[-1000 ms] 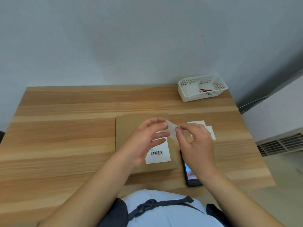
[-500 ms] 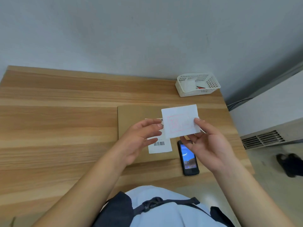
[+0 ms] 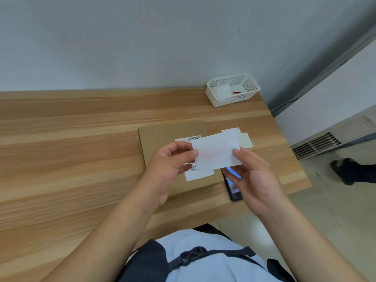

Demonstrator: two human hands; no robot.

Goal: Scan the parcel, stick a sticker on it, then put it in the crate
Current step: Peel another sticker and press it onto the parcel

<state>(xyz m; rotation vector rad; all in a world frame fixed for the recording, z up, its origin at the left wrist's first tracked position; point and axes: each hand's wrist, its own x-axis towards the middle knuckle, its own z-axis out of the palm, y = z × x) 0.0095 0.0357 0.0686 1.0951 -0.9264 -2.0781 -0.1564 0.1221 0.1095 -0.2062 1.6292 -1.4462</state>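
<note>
While it is held up in the air above the parcel, the sticker [image 3: 216,152], a white slip with a faint red stamp-like print showing through it, sits between the two hands with its long sides running left to right and tilting up toward the far right. The left hand [image 3: 166,169] pinches its left short edge, thumb on the near face and the fingertips [image 3: 194,153] closed against the paper. The right hand [image 3: 254,176] pinches the near right corner, its thumb [image 3: 238,154] pressed on the slip and the other fingers curled loosely underneath, palm turned up. Directly below lies the parcel [image 3: 162,135], a flat brown cardboard mailer resting on the table [image 3: 71,149], with a white shipping label [image 3: 198,173] on its top; barcodes show at the label's far edge and near the left fingertips, the rest being hidden by the sticker and hands. Just right of the parcel, partly under the right hand, a dark phone [image 3: 235,189] lies with its screen lit. Beyond the sticker's far right corner a few pale paper slips [image 3: 246,140] rest on the wood. At the far right corner of the table stands a white perforated crate [image 3: 233,90] with something white and something red inside. On the floor to the right, a dark shoe [image 3: 345,169] is visible.
</note>
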